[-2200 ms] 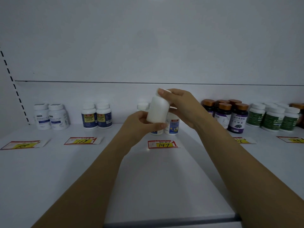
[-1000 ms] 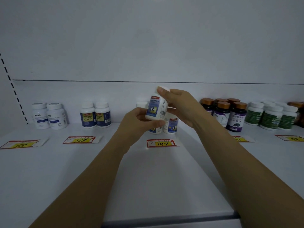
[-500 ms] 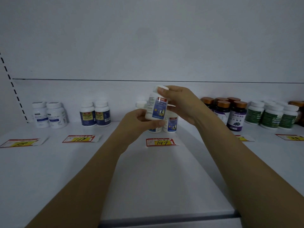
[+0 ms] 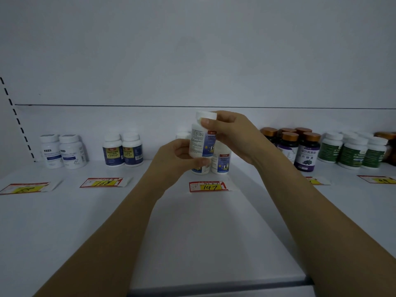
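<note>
head view: white bottle [image 4: 201, 144], blue label, upright.

The white bottle [image 4: 196, 154] held above the middle of the shelf [image 4: 192, 243] looks like smooth plastic with a faint sheen. Its cap [image 4: 206, 115] is duller white plastic, and its label [image 4: 211, 144] is glossy and printed. The shelf looks like painted metal, smooth and matt, and so does the back panel [image 4: 192, 61]. The price tags [image 4: 207, 186] are thin paper, and one on the left has a curling end. Toward the right edge stand dark bottles [image 4: 306, 155], shiny, with coppery caps [image 4: 290, 136] of a metallic gloss.
</note>
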{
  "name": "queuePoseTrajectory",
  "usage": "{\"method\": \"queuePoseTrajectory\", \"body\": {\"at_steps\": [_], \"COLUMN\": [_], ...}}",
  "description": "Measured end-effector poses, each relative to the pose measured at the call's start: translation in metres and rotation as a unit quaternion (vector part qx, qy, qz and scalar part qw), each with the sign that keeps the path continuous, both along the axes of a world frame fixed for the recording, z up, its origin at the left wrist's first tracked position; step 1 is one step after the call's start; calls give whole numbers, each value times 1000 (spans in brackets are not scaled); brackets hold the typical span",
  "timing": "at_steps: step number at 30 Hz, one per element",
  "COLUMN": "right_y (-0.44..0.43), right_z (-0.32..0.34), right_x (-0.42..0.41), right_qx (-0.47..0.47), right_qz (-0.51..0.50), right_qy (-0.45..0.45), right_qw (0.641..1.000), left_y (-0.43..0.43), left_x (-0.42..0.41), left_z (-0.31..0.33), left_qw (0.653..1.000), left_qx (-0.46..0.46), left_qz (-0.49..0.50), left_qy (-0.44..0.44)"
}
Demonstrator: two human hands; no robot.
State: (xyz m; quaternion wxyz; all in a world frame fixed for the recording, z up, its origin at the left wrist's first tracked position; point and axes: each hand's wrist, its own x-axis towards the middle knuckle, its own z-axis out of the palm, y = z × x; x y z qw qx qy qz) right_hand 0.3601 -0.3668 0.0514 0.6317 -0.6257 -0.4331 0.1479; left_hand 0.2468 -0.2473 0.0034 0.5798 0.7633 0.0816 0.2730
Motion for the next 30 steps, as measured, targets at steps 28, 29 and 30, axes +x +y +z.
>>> {"method": "queuePoseTrajectory", "body": {"at_steps": [28,29,30], "right_y": [-2,-3,-4], "right_z": [-3,-4,-5], "right_x": [2,1,0], "right_qx": [-140,-142,-147], "right_qz": [-100,-86,-75], "right_qy": [81,110,129], "right_qw": [982,980,978], "left_y": [-9,-9,-8], "left_x": [-13,-13,-14], "left_z": [21,21,21], "left_qw": [979,974,971], "left_qx": [-115,-130,-141], "left_qz": [-64,-76,-84], "left_qy": [153,167,176]}}
